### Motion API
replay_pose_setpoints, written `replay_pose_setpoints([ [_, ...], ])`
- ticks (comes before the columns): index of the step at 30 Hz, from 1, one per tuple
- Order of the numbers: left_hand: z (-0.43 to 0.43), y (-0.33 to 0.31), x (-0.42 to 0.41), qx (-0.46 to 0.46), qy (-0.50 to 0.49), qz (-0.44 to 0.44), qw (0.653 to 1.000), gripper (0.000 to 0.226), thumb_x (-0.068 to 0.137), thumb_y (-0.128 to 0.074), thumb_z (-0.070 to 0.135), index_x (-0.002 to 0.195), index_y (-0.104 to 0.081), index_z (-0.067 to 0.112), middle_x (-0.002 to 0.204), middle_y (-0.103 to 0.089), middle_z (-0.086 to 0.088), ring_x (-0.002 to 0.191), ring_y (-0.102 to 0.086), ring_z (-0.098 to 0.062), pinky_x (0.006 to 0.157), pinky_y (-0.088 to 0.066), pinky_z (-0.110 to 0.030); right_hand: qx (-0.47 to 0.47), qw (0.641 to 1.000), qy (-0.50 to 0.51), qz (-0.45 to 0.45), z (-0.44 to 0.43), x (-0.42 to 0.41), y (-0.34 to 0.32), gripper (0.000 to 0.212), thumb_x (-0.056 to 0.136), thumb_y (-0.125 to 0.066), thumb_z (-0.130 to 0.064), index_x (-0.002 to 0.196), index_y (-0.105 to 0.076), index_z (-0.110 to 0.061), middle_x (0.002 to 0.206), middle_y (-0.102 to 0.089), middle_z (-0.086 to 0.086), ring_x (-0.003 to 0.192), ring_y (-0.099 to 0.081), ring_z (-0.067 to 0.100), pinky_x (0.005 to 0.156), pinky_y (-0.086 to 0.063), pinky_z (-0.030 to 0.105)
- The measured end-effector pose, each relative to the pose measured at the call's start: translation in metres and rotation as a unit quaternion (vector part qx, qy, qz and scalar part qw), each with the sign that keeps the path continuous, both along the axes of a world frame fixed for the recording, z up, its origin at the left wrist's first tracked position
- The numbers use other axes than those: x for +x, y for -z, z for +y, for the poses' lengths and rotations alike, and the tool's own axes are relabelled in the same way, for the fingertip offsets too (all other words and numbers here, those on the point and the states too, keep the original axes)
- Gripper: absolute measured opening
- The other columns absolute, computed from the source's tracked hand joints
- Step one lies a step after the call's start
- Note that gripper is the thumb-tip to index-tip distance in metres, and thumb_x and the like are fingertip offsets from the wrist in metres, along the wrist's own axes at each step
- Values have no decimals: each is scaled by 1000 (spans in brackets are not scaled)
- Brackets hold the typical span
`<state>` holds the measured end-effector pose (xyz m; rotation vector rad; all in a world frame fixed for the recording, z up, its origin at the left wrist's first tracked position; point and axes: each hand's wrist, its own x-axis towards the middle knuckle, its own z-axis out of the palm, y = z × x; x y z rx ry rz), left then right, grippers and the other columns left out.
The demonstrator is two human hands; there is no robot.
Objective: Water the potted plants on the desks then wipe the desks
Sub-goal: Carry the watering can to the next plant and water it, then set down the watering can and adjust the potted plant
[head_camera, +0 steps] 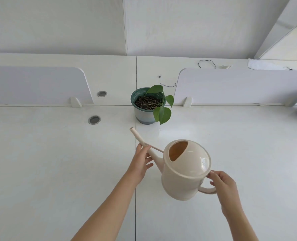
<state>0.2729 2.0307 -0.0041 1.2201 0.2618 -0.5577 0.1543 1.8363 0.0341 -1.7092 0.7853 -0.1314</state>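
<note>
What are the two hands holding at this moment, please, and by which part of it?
Both hold the beige watering can: the left hand grips its spout partway along, and the right hand holds its handle at the back.

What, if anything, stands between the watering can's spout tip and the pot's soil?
Nothing visible. Only bare desk lies between the spout and the pot; its leaves hang on the right side.

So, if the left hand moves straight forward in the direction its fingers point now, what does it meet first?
The left hand already grips the spout of the watering can. Straight on, it would probably reach the potted plant first, at the pot's near side; depth is unclear.
</note>
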Motion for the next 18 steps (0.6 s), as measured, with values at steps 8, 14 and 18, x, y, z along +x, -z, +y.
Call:
replay_pose_setpoints([
  [8, 53, 10, -14, 16, -92, -45, 995, 22, 96, -38, 21, 117, -43, 25, 99, -54, -1, 88, -56, -13, 83, -37, -33, 14, 994, -106, 5, 33, 16, 21, 11, 88, -53, -13, 81, -62, -12, 83, -63, -1, 78, -55, 10, 65, -40, 20],
  [14, 91, 9, -28, 17, -173, -49, 984, 23, 96, -39, 18, 117, -46, 25, 95, -57, -1, 88, -56, -16, 80, -39, -31, 19, 984, -178, 23, 60, 32, 30, 13, 88, -52, -14, 86, -62, -5, 84, -62, -3, 78, -55, 9, 65, -41, 18],
  [18, 107, 10, -37, 15, -222, -46, 974, 17, 96, -39, 16, 106, -49, 26, 93, -58, 1, 87, -55, -15, 78, -40, -30, 17, 974, -221, 40, 72, 39, 35, 15, 87, -52, -14, 88, -60, -2, 91, -62, -2, 81, -55, 10, 67, -41, 19],
])
